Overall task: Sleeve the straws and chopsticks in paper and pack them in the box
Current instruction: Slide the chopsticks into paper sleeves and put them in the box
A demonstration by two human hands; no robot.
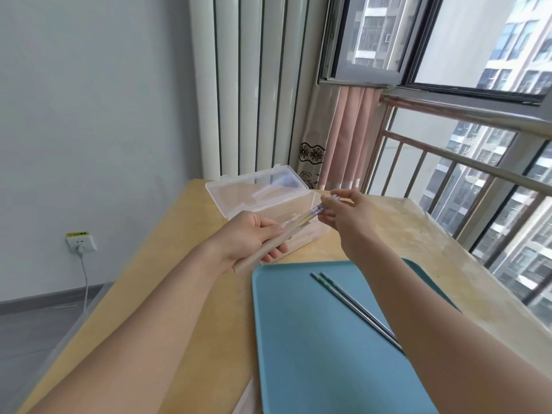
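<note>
Two metal chopsticks (355, 309) lie side by side on the blue tray (298, 339), nearest to you, slanting from its far middle toward its right edge, partly hidden under your right forearm. Just beyond the tray's far left corner, your left hand (254, 237) wraps its fingers round a brown paper sleeve (263, 251), holding it above the wooden table (191, 282). Poking out of that sleeve's far end is a patterned pair of chopsticks (316, 210), and your right hand (349, 216), beyond the tray's far edge, pinches their blue-and-white tops between its fingertips. Behind both hands, farther from the tray, the clear plastic box (268, 198) sits open on the table, lid tipped back toward the radiator (254, 85).
</note>
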